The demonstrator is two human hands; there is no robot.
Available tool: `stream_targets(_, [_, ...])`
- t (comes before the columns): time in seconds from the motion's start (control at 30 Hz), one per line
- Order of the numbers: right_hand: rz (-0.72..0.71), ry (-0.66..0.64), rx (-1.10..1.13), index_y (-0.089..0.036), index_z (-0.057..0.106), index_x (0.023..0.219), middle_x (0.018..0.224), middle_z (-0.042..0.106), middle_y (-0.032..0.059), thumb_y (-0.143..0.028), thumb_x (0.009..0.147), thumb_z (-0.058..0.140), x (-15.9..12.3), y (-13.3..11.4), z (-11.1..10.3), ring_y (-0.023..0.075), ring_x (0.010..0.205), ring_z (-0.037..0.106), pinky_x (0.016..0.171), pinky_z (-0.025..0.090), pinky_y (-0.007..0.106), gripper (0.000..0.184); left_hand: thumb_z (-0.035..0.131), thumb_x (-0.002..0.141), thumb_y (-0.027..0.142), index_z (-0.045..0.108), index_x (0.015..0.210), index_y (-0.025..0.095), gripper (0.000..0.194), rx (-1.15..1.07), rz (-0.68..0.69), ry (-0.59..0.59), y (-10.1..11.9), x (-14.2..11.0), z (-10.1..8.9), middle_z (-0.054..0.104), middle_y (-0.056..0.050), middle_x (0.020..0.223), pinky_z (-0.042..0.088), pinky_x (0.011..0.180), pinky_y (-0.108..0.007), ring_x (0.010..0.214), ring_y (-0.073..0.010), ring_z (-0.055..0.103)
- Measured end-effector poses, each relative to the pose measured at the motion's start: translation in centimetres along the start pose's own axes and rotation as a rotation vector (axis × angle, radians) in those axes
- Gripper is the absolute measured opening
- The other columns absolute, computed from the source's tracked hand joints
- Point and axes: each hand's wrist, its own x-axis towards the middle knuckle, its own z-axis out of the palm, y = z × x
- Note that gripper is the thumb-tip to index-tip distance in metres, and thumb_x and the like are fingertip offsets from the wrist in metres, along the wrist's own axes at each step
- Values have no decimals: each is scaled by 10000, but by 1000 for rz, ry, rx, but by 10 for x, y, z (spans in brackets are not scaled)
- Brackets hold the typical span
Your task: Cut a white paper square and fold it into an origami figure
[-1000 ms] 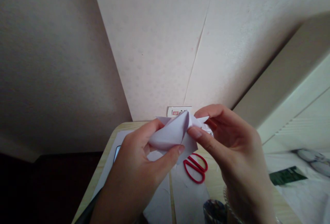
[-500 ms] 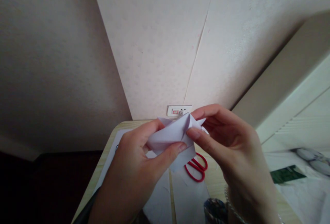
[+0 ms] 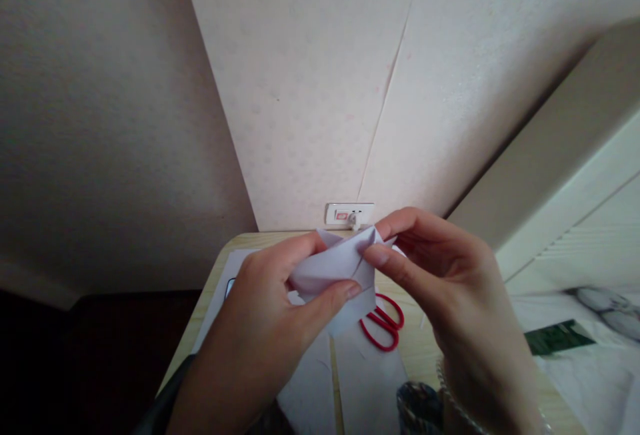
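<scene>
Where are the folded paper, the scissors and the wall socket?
Folded paper [image 3: 325, 267]: head view, on its broad near face.
Scissors [image 3: 386, 323]: head view, on the red handles.
Wall socket [image 3: 341, 216]: head view, on the switch in its plate.

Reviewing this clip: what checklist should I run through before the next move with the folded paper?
- Left hand holding the folded white paper: ok.
- Right hand pinching its raised point: ok.
- Both hands off the red-handled scissors: ok.
- Scissor blades in view: not ok, only the handles show.
- Table free of other paper: not ok, white sheets lie below the hands.
- Folds on the far side neat: cannot tell, hidden.
</scene>
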Motion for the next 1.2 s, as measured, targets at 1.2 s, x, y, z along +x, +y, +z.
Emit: stream_targets(1.2, [-32,-48,-66,-219,687,722,697,682,-33,-266,853,720,5,-1,-4,125,702,614,658,465,241,143,737,719,294,699,773,238,86,-43,-47,-108,-3,0,-1,694,23,687,503,544,-254,638,-197,661])
